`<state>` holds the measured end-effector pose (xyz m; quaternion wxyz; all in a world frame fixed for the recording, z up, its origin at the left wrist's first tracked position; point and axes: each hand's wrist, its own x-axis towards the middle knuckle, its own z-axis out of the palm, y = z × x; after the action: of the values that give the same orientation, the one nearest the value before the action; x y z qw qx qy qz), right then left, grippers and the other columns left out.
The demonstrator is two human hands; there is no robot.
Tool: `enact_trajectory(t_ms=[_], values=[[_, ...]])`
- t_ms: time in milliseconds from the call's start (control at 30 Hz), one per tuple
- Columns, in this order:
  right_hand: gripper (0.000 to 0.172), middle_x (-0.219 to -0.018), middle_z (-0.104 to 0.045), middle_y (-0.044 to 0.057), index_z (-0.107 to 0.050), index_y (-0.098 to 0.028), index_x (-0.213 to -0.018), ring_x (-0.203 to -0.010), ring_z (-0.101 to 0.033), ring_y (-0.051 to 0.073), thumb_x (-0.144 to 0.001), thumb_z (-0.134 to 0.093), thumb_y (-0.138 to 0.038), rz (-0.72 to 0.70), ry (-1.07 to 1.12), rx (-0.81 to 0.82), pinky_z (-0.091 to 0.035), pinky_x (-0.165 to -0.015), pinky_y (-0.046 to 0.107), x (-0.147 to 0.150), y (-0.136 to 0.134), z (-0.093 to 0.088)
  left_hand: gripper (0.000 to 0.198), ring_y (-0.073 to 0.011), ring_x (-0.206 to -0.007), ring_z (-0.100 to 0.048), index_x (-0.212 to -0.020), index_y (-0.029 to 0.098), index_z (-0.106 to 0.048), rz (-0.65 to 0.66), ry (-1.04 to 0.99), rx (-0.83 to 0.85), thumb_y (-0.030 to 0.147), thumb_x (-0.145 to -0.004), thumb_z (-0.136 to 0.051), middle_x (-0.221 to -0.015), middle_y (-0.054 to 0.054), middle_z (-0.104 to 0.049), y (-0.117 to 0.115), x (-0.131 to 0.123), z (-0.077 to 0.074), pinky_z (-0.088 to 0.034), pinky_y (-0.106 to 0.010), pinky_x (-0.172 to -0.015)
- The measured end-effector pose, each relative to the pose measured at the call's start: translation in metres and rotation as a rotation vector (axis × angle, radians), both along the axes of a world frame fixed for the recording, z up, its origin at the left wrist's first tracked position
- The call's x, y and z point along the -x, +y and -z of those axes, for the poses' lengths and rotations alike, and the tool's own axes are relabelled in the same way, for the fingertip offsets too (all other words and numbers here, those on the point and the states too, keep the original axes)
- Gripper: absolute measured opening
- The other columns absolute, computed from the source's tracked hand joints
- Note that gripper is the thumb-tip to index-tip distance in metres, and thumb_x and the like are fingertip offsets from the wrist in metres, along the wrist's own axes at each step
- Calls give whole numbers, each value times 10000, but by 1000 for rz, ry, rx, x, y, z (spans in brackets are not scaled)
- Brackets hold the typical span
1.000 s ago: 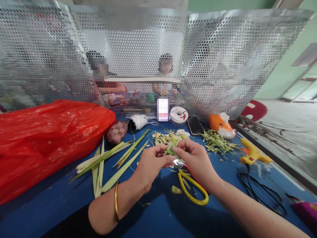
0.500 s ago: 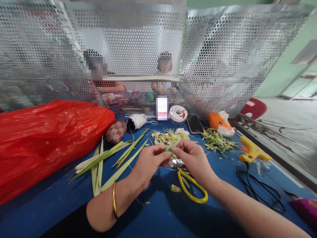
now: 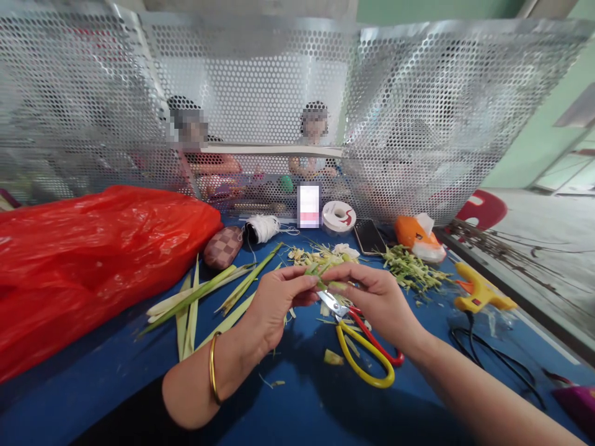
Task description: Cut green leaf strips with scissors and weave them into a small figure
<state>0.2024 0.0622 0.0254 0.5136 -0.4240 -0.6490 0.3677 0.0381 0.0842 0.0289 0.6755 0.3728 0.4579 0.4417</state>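
Both hands meet near the middle of the head view, over the table. My left hand (image 3: 289, 292) pinches a strip of green leaf (image 3: 317, 272) between thumb and fingers. From the other side my right hand (image 3: 367, 291) is closed on the same leaf, its fingertips partly hiding it. Below them lie scissors (image 3: 367, 350) with one yellow and one red handle, their blades partly under the hands. Long pale green leaves (image 3: 195, 298) rest left of my left hand. Behind the hands is a heap of cut leaf bits (image 3: 307, 255).
A red plastic bag (image 3: 102, 260) fills the left side, beside a checked pouch (image 3: 223, 246) and white string (image 3: 263, 228). A ribbon spool (image 3: 332, 224), phone (image 3: 369, 236), tissue pack (image 3: 418, 238) and yellow glue gun (image 3: 481, 294) stand right. People sit behind a perforated screen (image 3: 260, 80).
My right hand has turned and its fingers now lie flatter across the leaf. The scissors' red handle has come into view beneath it. The whole view has shifted slightly.
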Motion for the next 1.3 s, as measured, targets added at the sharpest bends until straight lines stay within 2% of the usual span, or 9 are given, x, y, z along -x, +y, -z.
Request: enact_trajectory(t_ms=[67,167,300,400,533,733,933,1133,1300], values=[[74,-764,-714,7,-736,-216,-782,-733,-634,162,-785,-663,-230,28,25,35,-493,-709,304,2,0,2,101,-93,-529,-613,-734,150,-721,31,34,-22,164,-645,-768,-630,-8,-694,-2,-1,0,-482,-216,-576],[108,-670,-646,-8,-707,-197,-702,-649,-555,135,-786,-670,-254,65,135,148,-439,-638,273,6,-1,5,85,-96,-561,-618,-743,165,-745,67,70,-64,168,-659,-758,-662,-11,-709,-4,-3,0,-485,-216,-596],[170,-616,-567,-25,-657,-184,-645,-635,-488,120,-766,-712,-291,70,337,283,-400,-640,264,10,-4,9,115,-97,-571,-617,-773,175,-751,33,80,-113,153,-660,-751,-691,-1,-715,-6,-6,-1,-504,-227,-620],[228,-631,-557,-19,-629,-180,-630,-639,-481,123,-775,-712,-335,49,414,325,-392,-631,270,11,-4,12,104,-97,-568,-624,-760,168,-731,24,58,-114,160,-659,-755,-687,1,-714,-6,-7,0,-506,-220,-609],[241,-633,-566,-12,-629,-176,-633,-639,-480,126,-778,-700,-354,70,362,314,-383,-628,278,11,-4,11,103,-99,-562,-624,-751,159,-705,29,56,-112,161,-659,-751,-670,-1,-708,-6,-8,3,-507,-222,-603],[240,-600,-586,-1,-639,-165,-629,-581,-465,126,-695,-729,-377,176,173,368,-353,-560,279,11,-4,5,141,-107,-566,-624,-781,152,-682,19,151,-154,152,-651,-736,-636,12,-683,-6,-9,5,-506,-229,-604],[209,-567,-576,-9,-628,-170,-625,-537,-454,115,-661,-734,-346,225,161,380,-344,-510,263,11,-5,6,126,-134,-619,-634,-774,164,-687,17,255,-324,183,-656,-727,-665,4,-687,-6,-7,11,-508,-242,-603],[183,-510,-518,-46,-602,-169,-571,-498,-399,87,-642,-729,-281,245,128,359,-318,-485,240,11,-6,3,161,-177,-711,-663,-844,177,-728,12,381,-486,214,-688,-712,-778,-35,-738,-6,-6,19,-528,-290,-681],[171,-530,-620,-11,-622,-170,-581,-526,-528,116,-672,-713,-283,210,112,368,-413,-554,258,10,-7,-3,151,-177,-712,-670,-852,186,-742,24,414,-530,203,-712,-689,-782,-29,-749,-7,-6,19,-519,-272,-653]])
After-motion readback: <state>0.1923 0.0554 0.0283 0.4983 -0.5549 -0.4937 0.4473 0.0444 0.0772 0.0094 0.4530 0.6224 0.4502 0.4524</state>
